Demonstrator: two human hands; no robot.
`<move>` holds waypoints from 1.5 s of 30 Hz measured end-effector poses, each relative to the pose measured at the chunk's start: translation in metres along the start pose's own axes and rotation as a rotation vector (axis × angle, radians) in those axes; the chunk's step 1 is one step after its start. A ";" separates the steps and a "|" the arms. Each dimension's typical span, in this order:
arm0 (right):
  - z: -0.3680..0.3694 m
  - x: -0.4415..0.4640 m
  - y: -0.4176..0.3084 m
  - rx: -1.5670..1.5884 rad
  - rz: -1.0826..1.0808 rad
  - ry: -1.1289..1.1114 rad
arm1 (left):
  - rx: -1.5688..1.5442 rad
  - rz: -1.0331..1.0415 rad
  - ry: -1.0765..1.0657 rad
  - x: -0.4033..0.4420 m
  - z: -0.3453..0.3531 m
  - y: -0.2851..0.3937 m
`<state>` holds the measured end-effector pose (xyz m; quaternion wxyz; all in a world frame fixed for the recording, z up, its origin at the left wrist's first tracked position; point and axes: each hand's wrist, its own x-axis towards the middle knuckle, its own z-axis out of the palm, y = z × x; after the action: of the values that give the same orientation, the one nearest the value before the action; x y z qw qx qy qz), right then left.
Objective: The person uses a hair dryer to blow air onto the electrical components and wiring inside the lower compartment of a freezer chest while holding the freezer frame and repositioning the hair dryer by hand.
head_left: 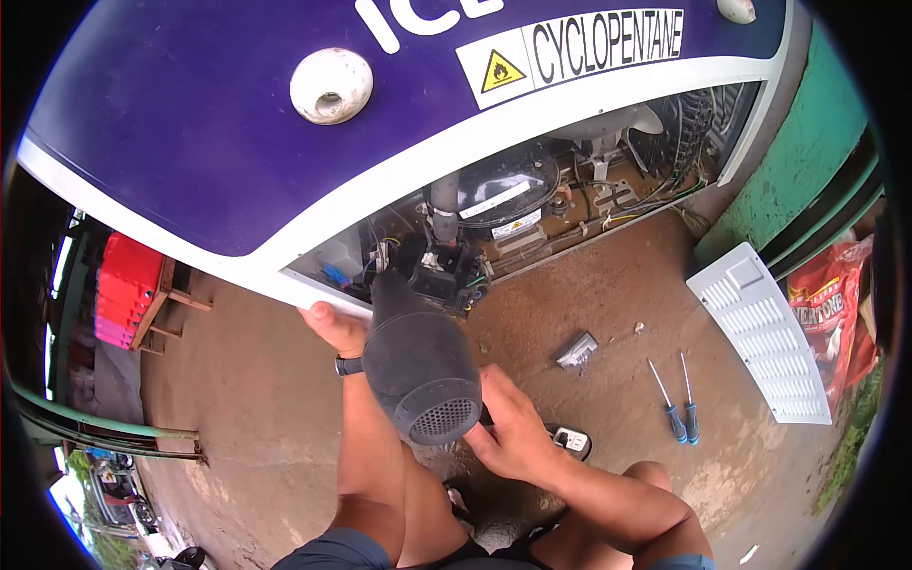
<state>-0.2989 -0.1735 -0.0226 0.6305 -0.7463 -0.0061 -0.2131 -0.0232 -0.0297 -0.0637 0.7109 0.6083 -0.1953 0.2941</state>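
Observation:
A black hair dryer (420,356) is gripped in my right hand (513,432), its round rear grille towards me and its nozzle pointing up at the machine bay. My left hand (337,331) is at the lower white edge of the chest freezer (218,190), beside the nozzle. One finger shows stretched out; the others are hidden behind the dryer. Just beyond the nozzle sits a black electrical box (442,271) with wires around it. Behind it, in the open bay, stands a black compressor (503,190).
On the floor lie two blue-handled screwdrivers (675,423) and a small grey part (577,351). A white louvred panel (760,332) leans near a red bag (826,304) at right. A white socket outlet (571,440) is by my knee. Red crates (128,290) stand at left.

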 end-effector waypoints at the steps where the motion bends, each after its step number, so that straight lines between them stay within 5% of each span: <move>1: 0.000 0.000 0.002 0.007 0.009 -0.006 | -0.004 0.000 -0.003 0.000 -0.001 -0.002; 18: 0.005 0.007 0.024 0.149 -0.075 -0.031 | -0.045 -0.014 -0.065 0.002 -0.011 -0.014; 45: 0.019 0.027 0.032 0.631 0.286 -0.072 | -0.100 -0.042 -0.160 0.007 -0.018 -0.019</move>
<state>-0.2597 -0.1689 -0.0463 0.8532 -0.5147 0.0109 -0.0839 -0.0074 -0.0128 -0.0767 0.7284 0.5976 -0.2530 0.2197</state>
